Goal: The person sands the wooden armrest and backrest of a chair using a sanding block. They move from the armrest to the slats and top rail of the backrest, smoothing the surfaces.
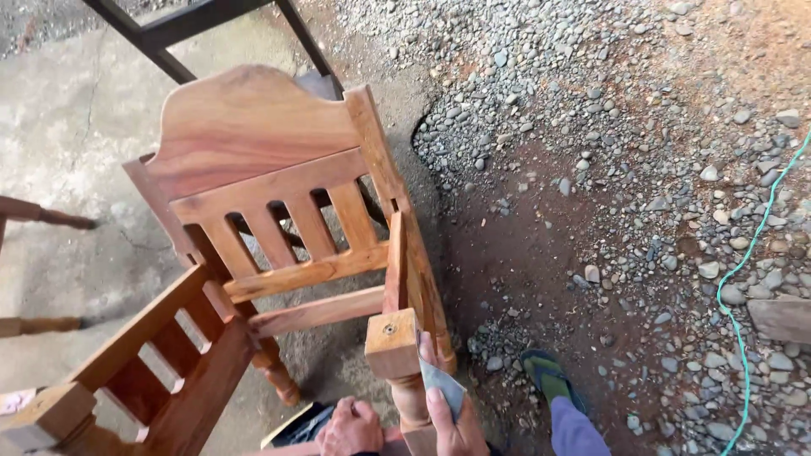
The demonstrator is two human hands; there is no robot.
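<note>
A bare wooden chair frame (279, 194) lies tipped on the ground, its curved backrest and slats facing up. Its square-topped leg post (393, 344) stands nearest me. My right hand (452, 414) presses a grey piece of sandpaper (443, 384) against the right side of that post, just below the square block. My left hand (351, 429) is closed and rests low on the frame beside the post; what it grips is hidden. A second slatted frame part (144, 363) lies at lower left.
A black metal frame (194, 25) stands behind the chair on concrete. Gravel and red earth lie to the right, with a green hose (743, 270) across them. My foot in a green sandal (547, 376) is beside the post. Turned wooden legs (46, 215) poke in at left.
</note>
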